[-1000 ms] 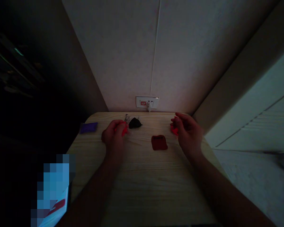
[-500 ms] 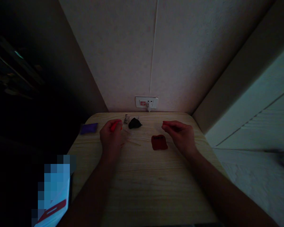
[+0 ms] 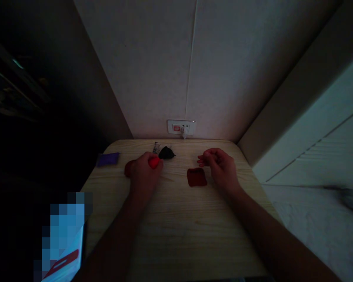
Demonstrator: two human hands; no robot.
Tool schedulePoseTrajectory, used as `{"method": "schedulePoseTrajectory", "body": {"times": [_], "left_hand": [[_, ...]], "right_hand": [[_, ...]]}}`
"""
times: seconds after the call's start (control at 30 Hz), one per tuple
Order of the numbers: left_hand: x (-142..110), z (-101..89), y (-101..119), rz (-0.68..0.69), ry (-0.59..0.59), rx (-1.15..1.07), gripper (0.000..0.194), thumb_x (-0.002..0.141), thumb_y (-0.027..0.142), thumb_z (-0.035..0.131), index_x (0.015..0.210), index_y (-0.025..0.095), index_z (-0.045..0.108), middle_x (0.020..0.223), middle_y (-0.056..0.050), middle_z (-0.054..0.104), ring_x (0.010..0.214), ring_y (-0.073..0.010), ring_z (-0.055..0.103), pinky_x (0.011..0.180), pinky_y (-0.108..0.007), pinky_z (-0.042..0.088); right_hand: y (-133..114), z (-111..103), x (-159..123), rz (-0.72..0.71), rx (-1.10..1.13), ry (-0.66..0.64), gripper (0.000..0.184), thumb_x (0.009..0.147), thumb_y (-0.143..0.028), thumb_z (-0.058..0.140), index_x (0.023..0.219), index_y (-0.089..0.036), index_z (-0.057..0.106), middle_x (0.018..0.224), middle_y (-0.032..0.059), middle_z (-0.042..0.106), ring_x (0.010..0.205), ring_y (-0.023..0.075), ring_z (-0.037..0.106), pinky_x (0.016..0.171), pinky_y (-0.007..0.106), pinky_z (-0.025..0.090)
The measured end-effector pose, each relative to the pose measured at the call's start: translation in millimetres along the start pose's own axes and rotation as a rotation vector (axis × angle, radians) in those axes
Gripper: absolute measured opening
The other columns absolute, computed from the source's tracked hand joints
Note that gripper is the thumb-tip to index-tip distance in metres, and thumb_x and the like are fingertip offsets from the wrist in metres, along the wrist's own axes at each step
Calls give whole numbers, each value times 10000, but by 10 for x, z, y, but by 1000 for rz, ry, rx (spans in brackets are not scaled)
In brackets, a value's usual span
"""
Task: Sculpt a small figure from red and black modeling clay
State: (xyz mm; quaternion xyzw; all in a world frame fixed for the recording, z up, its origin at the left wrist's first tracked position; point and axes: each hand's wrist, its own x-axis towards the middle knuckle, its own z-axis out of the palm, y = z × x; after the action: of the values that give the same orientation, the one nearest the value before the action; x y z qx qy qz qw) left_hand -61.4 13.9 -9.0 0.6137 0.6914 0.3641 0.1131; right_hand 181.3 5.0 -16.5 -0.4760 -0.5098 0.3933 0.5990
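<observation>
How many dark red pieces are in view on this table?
2: a dark red square left of the right hand, and another dark red piece partly covered by the left hand. More may be hidden under the hands.

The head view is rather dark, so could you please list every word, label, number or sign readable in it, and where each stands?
No text can be read.
Speckled scrap: dark marks, too small and blurred.
Wall socket: reddish marking, too small to tell.
Screen: partly pixelated, no legible words.
</observation>
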Motion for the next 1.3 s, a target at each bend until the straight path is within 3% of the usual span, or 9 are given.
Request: {"method": "schedulePoseTrajectory", "body": {"times": [0.2,0.43,0.77,0.87,1.0,1.17,1.3], "left_hand": [[15,11,-14,50,-61,98,77,833,265,699,883,209,716,908,-82,788,909,-289,733,886,-404,537],[-28,14,38,102,-63,119,142,865,315,666,911,187,704,975,-114,774,997,-318,711,941,-437,523],[-24,31,-11,141,32,162,189,909,339,629,984,188,715,1012,-112,753,974,-335,686,943,-483,506],[-35,40,-4,211,128,95,162,905,305,631,989,192,710,1044,-116,732,1025,-335,660,957,-484,509],[-122,35,129,357,197,-96,102,911,224,616,969,202,697,1013,-85,709,1024,-274,652,948,-426,521],[-258,63,414,454,28,-335,96,904,167,593,918,204,681,935,-43,695,895,-204,643,839,-355,536],[-301,135,595,350,-174,-466,83,892,185,611,861,200,686,830,-21,702,757,-174,624,705,-308,501]], "right_hand": [[28,-18,-25,-10,-91,-15,382,929,-571,692,950,-191,715,881,82,816,697,182,769,667,303,641],[3,23,-50,38,-26,-6,371,826,-538,814,890,-201,673,749,53,791,675,200,770,615,288,626],[71,3,-26,-4,-61,-33,310,865,-482,783,959,-217,654,887,55,794,731,189,778,642,289,635],[64,-3,-28,0,-61,-41,300,870,-484,774,958,-211,685,902,63,802,729,189,777,647,291,636],[21,-6,-53,-8,-141,-45,295,840,-480,802,893,-193,756,802,66,794,669,198,752,614,302,613],[-4,-12,-91,-137,-285,-10,229,765,-407,882,862,-210,818,820,66,795,706,203,724,670,323,587],[-7,-15,-85,-159,-271,0,236,783,-432,869,854,-215,807,818,63,794,715,209,725,683,336,592]]}}
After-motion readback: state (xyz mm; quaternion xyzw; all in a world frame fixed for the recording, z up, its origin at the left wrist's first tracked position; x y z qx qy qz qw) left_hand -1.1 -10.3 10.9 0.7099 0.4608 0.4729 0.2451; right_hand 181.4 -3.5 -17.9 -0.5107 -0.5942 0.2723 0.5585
